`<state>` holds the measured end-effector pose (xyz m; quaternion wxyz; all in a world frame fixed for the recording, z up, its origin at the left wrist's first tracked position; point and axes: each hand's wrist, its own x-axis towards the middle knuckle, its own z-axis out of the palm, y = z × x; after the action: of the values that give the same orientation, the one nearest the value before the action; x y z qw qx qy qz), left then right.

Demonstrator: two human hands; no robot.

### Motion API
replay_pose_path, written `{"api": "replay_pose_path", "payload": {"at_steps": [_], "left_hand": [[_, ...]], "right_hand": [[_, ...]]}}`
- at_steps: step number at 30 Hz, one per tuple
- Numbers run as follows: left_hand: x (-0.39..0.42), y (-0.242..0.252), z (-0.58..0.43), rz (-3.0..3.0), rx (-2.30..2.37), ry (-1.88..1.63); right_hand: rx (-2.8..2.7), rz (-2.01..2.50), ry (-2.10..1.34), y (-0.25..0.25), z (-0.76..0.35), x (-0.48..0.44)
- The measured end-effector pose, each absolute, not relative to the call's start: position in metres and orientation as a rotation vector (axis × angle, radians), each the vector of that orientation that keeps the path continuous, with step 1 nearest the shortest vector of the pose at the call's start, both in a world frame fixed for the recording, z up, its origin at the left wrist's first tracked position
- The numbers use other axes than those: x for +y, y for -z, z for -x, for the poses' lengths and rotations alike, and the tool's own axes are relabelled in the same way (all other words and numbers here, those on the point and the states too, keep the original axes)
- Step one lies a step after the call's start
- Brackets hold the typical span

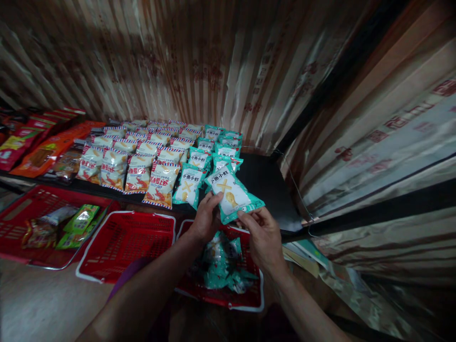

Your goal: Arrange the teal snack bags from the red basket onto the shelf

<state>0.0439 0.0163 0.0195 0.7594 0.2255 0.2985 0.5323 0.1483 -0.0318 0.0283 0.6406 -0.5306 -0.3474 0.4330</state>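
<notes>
Holding a bag [231, 194] with left hand [207, 214] and right hand [262, 233] near the shelf [268, 183], likely light, easily squashed, best pinched by its edges.

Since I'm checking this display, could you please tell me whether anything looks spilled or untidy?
Nothing looks spilled. The teal packets in the rightmost red basket lie jumbled, unlike the neat packet rows on the black shelf.

The bare left forearm [153, 285] enters from seven o'clock, its hand [208, 218] angled toward one, thumb uppermost, fingers largely hidden. The right forearm [302, 304] rises from five o'clock; the right hand [265, 240] pinches, thumb toward ten, fingers curled. The hands stand near each other, apart.
</notes>
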Motion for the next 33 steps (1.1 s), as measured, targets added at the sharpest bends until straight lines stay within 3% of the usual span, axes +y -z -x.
{"api": "replay_pose_path", "payload": {"at_steps": [14, 23, 33], "left_hand": [[0.015, -0.031, -0.033, -0.573, 0.554, -1.168], [0.019, -0.015, -0.03, -0.586, 0.561, -1.142], [0.021, -0.017, -0.026, -0.58, 0.461, -1.13]], "right_hand": [[-0.787, 1.218, -1.044, -0.024, -0.146, -0.024], [-1.363, 1.442, -0.412, -0.028, -0.156, -0.03], [-1.826, 1.143, 0.157, -0.033, -0.163, -0.03]]}}
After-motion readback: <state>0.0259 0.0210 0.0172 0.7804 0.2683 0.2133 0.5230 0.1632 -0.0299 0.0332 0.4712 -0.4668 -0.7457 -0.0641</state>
